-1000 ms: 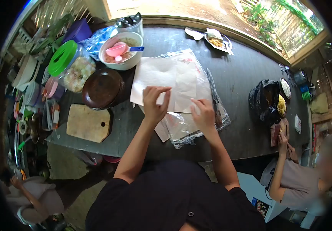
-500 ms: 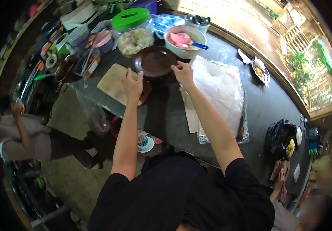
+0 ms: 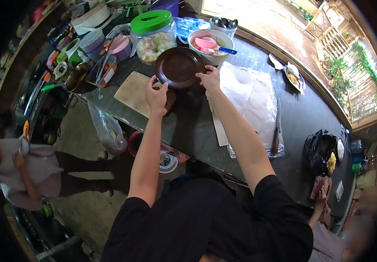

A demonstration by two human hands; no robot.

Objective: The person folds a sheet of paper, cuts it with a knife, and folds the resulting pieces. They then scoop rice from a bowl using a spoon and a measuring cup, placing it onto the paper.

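Observation:
A dark brown round plate [image 3: 179,67] is held above the dark table [image 3: 186,131]. My left hand [image 3: 156,96] has its fingertips at the plate's lower left edge. On the plate's right edge, my right hand [image 3: 210,79] grips the rim between thumb and fingers. Below my left hand lies a light wooden cutting board [image 3: 132,92], with a round brown object partly hidden beside it. Beyond the plate stand a green-lidded jar [image 3: 153,41] and a white bowl [image 3: 225,41] with a pink ladle [image 3: 205,43]. Papers and plastic sheets [image 3: 258,100] lie to the right of my right hand.
A knife [image 3: 277,135] rests on the sheets' right side. A food dish [image 3: 294,78] and a black bag [image 3: 319,153] are farther right. One person [image 3: 27,166] stands at left; another person's hands [image 3: 321,201] are at lower right. Tubs [image 3: 91,41] crowd the back left.
The plate has tilted and shifted slightly right, with both my hands still at its edge. The person at left has moved and now holds up an orange-handled item.

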